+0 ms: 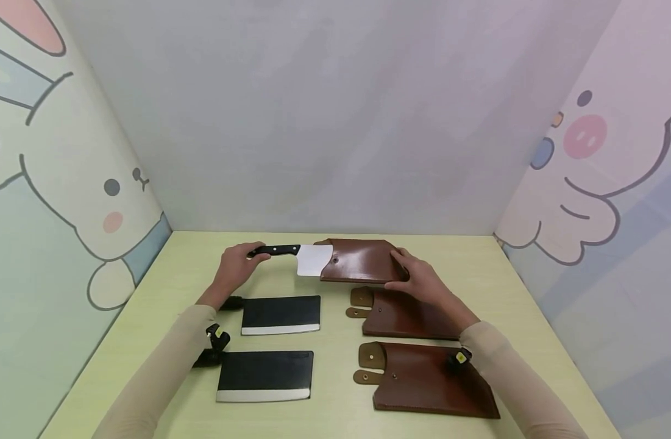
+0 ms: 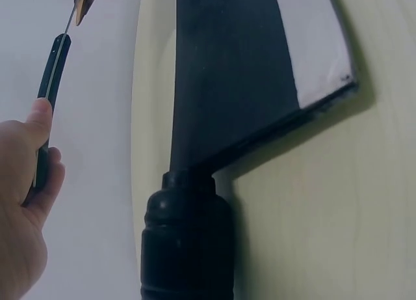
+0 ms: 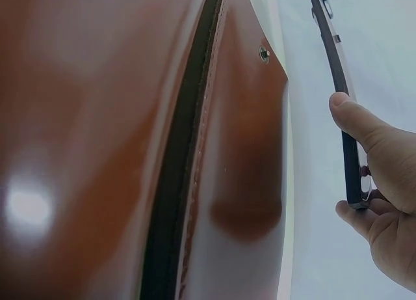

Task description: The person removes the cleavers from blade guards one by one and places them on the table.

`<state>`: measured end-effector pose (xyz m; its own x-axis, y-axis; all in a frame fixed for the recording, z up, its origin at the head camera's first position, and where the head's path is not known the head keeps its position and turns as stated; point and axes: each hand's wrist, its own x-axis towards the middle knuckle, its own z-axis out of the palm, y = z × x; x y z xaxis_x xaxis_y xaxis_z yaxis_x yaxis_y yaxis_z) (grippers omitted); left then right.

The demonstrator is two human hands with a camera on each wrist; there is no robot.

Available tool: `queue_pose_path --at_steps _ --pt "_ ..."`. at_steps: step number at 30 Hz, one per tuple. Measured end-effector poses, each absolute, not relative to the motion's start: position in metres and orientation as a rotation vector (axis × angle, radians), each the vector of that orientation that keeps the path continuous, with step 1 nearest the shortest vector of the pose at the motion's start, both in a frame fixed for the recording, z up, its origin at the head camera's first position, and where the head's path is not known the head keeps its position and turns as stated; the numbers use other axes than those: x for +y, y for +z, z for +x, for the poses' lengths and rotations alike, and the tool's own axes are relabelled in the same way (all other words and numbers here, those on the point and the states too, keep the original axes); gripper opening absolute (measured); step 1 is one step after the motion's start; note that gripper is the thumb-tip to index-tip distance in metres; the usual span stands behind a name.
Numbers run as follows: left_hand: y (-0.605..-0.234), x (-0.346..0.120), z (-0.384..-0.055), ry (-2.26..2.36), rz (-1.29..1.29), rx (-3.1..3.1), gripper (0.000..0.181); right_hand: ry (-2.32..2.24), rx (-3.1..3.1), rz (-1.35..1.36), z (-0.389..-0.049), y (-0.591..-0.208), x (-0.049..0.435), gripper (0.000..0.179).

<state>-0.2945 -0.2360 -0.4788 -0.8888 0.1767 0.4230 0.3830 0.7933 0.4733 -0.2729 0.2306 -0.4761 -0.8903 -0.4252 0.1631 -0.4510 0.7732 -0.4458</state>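
By its black riveted handle, my left hand (image 1: 236,266) grips a cleaver (image 1: 312,261), thumb on one side in the left wrist view. Most of the cleaver's blade is hidden inside a brown leather sheath (image 1: 361,262); a bright strip of blade by the handle shows. My right hand (image 1: 421,278) pinches the sheath's right end between thumb and fingers. Cleaver and sheath are held above the table's far part. Below my left hand lies a second cleaver (image 1: 281,314), black with a bright edge. A second sheath (image 1: 403,314) lies under my right forearm.
Nearer the front of the pale yellow table (image 1: 340,421) lie a third cleaver (image 1: 265,375) and a third sheath (image 1: 434,378) with strap tabs at its left end. A grey wall (image 1: 324,122) stands behind. Side walls with cartoon animals flank the table.
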Motion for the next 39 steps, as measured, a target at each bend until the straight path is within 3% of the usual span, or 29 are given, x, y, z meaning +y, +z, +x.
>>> queue_pose_path --at_steps 39 --pt "-0.465 -0.274 -0.291 -0.732 -0.385 -2.625 0.040 0.744 -2.903 0.720 -0.272 -0.476 0.251 0.095"
